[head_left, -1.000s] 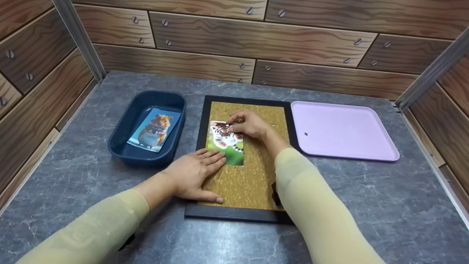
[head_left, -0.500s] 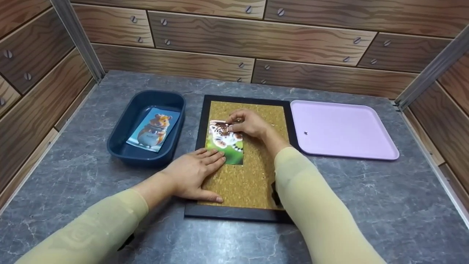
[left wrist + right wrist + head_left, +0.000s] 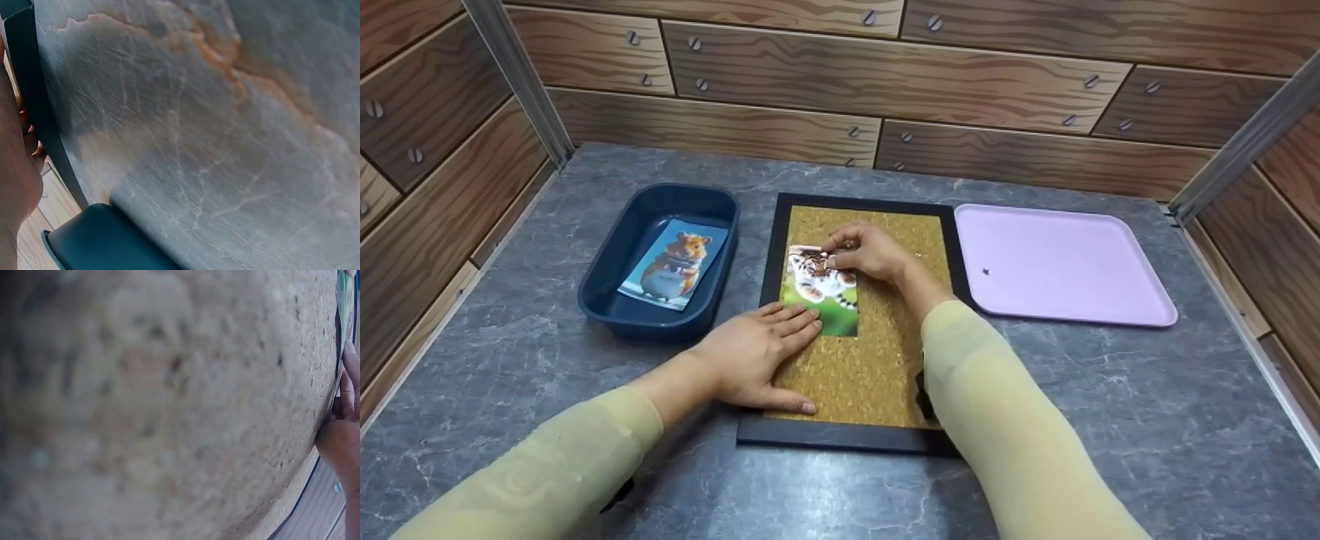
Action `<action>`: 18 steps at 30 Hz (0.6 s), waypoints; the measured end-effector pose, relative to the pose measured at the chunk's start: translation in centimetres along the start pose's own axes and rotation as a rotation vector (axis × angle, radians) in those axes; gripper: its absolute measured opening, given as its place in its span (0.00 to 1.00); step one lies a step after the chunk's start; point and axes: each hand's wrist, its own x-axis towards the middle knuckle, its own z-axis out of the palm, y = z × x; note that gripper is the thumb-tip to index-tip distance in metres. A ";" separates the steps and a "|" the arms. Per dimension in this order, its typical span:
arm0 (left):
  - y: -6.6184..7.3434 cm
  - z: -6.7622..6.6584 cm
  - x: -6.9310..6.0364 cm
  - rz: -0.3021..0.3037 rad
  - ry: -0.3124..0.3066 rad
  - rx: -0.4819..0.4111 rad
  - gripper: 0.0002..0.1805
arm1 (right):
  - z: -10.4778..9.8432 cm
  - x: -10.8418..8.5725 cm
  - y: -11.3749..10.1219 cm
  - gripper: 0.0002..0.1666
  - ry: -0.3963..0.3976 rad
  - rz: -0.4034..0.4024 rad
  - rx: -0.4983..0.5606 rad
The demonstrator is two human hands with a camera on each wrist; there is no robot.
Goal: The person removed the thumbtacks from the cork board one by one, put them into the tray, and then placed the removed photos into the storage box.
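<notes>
In the head view a tiger photo (image 3: 832, 319) lies on the cork board (image 3: 840, 382), which has a black frame. My left hand (image 3: 754, 352) lies flat, its fingertips on the photo's lower left part and its thumb across the cork. My right hand (image 3: 870, 253) is at the photo's top edge, thumb and index finger pinching a tiny pale thing that looks like a push pin, mostly hidden by the fingers. The left wrist view catches part of the left hand (image 3: 17, 163) at its edge; the right wrist view has the right hand (image 3: 340, 439) low against the cork.
A dark blue bin (image 3: 604, 319) stands left of the board, holding a hamster photo (image 3: 675, 266). On the right, a lilac tray (image 3: 1072, 270) touches or nearly touches the frame and bears one small metallic piece (image 3: 986, 271). Wood-patterned walls (image 3: 840, 75) enclose the grey marbled table (image 3: 1110, 375).
</notes>
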 end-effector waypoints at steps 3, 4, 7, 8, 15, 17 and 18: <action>0.0 -0.1 0.0 -0.001 -0.004 0.000 0.63 | -0.1 0.0 -0.1 0.17 -0.006 -0.007 -0.018; 0.0 -0.1 0.0 -0.001 -0.004 0.001 0.63 | -0.1 0.0 -0.1 0.17 -0.007 -0.010 -0.025; 0.0 -0.1 0.0 -0.003 -0.010 0.001 0.63 | -0.1 0.0 -0.1 0.16 -0.007 -0.015 -0.031; 0.0 -0.1 0.0 -0.004 -0.011 0.001 0.63 | -0.1 0.0 -0.1 0.16 -0.007 -0.016 -0.030; 0.0 -0.1 0.0 -0.004 -0.012 0.003 0.63 | -0.1 0.0 0.0 0.15 0.000 -0.009 -0.017; 0.0 -0.1 0.0 -0.002 -0.013 0.007 0.64 | 0.0 0.0 0.0 0.13 0.005 -0.014 -0.012; 0.0 -0.1 0.0 -0.001 -0.010 0.008 0.63 | 0.0 -0.1 0.0 0.13 0.005 -0.019 -0.006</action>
